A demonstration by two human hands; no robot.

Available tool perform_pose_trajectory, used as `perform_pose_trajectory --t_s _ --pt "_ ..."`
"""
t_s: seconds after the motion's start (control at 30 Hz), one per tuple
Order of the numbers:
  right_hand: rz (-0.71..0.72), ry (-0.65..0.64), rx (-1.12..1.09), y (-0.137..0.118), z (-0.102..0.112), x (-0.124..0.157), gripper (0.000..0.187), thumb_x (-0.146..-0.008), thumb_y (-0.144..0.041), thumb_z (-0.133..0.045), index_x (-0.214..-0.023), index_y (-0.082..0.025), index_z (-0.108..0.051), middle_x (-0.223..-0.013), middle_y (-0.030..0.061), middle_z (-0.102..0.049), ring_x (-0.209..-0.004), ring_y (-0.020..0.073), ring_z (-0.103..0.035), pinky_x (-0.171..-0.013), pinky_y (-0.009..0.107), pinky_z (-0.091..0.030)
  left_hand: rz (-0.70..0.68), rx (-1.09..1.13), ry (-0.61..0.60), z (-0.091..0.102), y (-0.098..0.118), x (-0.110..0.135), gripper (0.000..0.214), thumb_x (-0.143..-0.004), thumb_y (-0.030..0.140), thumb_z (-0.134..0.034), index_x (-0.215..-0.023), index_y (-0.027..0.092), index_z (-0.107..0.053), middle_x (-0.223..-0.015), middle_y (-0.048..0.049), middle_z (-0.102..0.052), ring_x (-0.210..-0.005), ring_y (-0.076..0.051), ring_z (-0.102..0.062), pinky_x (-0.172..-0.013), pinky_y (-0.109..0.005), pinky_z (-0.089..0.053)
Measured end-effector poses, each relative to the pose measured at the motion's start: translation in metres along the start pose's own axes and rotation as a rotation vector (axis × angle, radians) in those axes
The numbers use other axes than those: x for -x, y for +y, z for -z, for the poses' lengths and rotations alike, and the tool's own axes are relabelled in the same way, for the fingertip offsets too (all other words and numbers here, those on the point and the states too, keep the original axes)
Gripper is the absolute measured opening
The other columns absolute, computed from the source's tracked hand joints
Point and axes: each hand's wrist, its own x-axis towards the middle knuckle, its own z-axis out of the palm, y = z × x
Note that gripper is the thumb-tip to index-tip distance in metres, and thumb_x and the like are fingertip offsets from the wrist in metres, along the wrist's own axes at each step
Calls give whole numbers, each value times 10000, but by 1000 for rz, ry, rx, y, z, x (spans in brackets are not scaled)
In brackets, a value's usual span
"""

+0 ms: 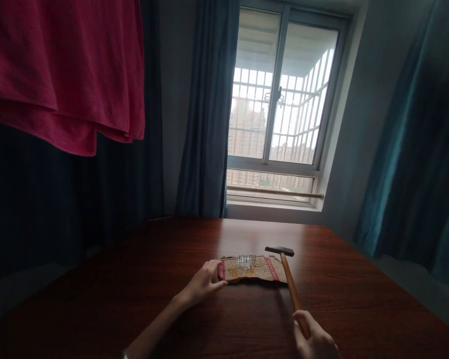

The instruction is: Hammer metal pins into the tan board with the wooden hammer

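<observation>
My right hand (pixel 316 336) is wrapped round the lower end of a hammer's wooden handle (pixel 292 286). The dark metal hammer head (pixel 280 251) is raised near the right end of a flat piece (pixel 262 269), beige with speckles and pink-red bands. I cannot tell whether this patterned piece is board or cardboard. Several thin nails (pixel 247 259) stand upright in a row near its far edge. My left hand (pixel 209 279) grips the piece's left end, the thumb along the near edge and the fingers at the far side.
A glossy reddish-brown table (pixel 134 299) lies under the patterned piece. Pink-red cloth (pixel 67 70) hangs at the upper left. Beyond the table are a barred window (pixel 273 124) and blue curtains (pixel 209 109).
</observation>
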Motion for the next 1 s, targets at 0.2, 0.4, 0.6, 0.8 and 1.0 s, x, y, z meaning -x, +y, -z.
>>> perform_pose_trajectory --t_s 0.2,0.4,0.6,0.8,1.0 --pt "-36 -166 64 14 26 -28 223 -759 -322 -433 -865 -314 -629 -791 50 -714 -663 263 -652 -550 319 -418 -25 -85 -186 -5 -4 -42 789 -587 588 -637 -1212 135 -472 -1236 -139 -481 -1163 -301 -402 -976 -358 -317" --pt "2 -213 108 17 31 -37 242 -783 -284 -389 -872 -290 -614 -845 55 -712 -726 266 -655 -558 318 -406 -99 -65 -276 -11 6 -68 803 -499 524 -710 -1182 154 -505 -1194 -122 -520 -1108 -301 -455 -952 -331 -338" --pt "45 -222 132 16 26 -36 226 -799 -244 -383 -843 -277 -602 -846 37 -705 -760 238 -653 -552 292 -401 -109 -85 -295 -23 3 -71 783 -522 491 -699 -1193 149 -483 -1164 -110 -535 -1069 -289 -482 -917 -319 -367" --pt "105 -95 183 22 14 -34 234 -813 -226 -408 -871 -250 -633 -888 67 -693 -783 210 -647 -573 268 -446 -110 -157 -270 -35 -10 -78 789 -516 422 -701 -1214 151 -456 -1191 -115 -513 -1100 -299 -451 -951 -333 -340" --pt "198 0 237 31 5 -32 298 -832 -161 -372 -959 -232 -631 -970 64 -669 -882 193 -617 -648 260 -482 -186 -223 -266 -37 -21 -82 771 -532 407 -675 -1217 142 -438 -1170 -101 -519 -1070 -274 -465 -950 -315 -350"
